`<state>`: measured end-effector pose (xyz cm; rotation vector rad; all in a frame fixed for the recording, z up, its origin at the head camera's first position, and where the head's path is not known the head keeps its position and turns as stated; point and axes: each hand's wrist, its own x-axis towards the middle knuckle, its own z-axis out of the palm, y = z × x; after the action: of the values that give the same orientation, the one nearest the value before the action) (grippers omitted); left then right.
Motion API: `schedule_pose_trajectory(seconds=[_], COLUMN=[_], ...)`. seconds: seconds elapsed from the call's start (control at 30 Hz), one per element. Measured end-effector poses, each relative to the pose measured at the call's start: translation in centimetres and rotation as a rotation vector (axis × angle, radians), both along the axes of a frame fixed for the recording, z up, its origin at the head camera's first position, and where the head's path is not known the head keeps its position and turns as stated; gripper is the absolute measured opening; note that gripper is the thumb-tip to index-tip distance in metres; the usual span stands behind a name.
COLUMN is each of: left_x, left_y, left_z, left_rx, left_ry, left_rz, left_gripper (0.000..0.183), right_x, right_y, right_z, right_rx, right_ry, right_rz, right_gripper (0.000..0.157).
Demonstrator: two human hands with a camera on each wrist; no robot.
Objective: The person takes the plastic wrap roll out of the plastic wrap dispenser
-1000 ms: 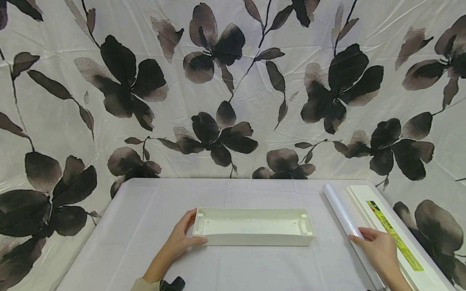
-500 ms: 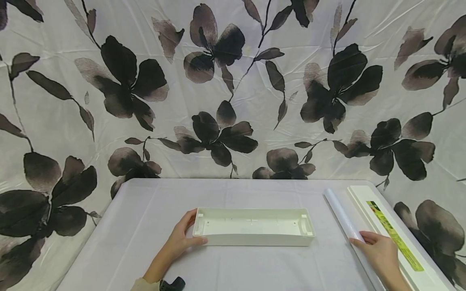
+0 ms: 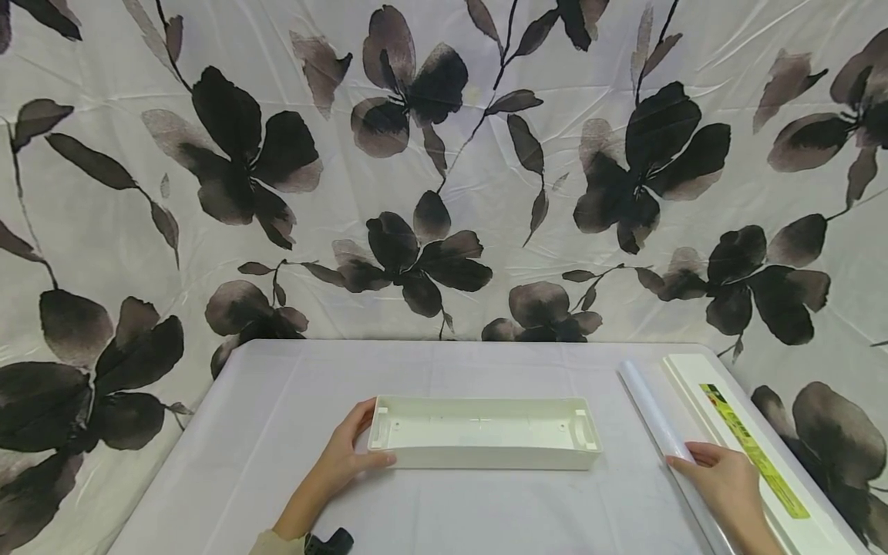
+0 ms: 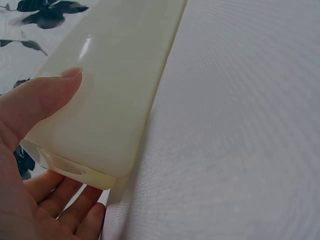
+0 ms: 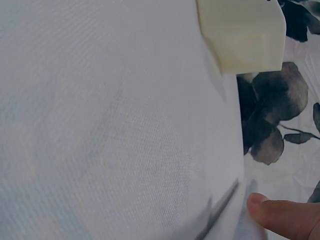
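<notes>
A long, shallow cream plastic box, its top side uncovered, rests mid-table. My left hand grips its left end. In the left wrist view the thumb lies on the box's long outer wall, and the fingers are around its end. At the table's right, my right hand pinches a roll of clear plastic film between thumb and fingers. The right wrist view shows only the thumb beside the blurred edge of the roll, plus the box's far end.
A long white cover-like piece with a yellow-green label lies right of the roll, along the table's right edge. White cloth covers the table. Behind it hangs a floral sheet.
The roll's far end has shifted slightly right and nearer to me, and my right hand very slightly with it. My left hand and the box have stayed in place.
</notes>
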<state>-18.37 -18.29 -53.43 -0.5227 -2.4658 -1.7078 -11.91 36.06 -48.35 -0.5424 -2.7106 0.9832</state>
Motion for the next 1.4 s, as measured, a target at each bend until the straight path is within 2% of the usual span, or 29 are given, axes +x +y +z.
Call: schedule_pose_trajectory(seconds=[0.27,0.43,0.73,1.1,1.27,1.4], left_x=[0.1,0.2,0.0,0.1,0.2,0.2], left_y=[-0.1,-0.1,-0.2,0.0,0.0,0.0], left_z=[0.1,0.2,0.0,0.3,0.2,0.1], left_rx=[0.001,-0.006,-0.003,0.036,0.04,0.014], left_ry=[-0.034,-0.033,-0.04,-0.03,-0.036,-0.034], left_rz=[-0.004,0.001,-0.004,-0.02,-0.017,-0.012], left_gripper=[0.09,0.089,0.089,0.088,0.088,0.088], right_x=[-0.2,-0.1,-0.5,-0.4,-0.5,-0.4], right_y=[0.4,0.6,0.2,-0.8,-1.3,-1.9], right_z=[0.5,0.8,2.3,3.7,4.3,4.9], right_rx=[0.002,0.037,0.052,0.103,0.091,0.078], right_ry=[-0.072,-0.11,-0.219,-0.168,-0.165,-0.094], right_rz=[0.052,0.124,0.188,0.236,0.228,0.184], right_gripper=[0.06,0.064,0.071,0.066,0.066,0.061])
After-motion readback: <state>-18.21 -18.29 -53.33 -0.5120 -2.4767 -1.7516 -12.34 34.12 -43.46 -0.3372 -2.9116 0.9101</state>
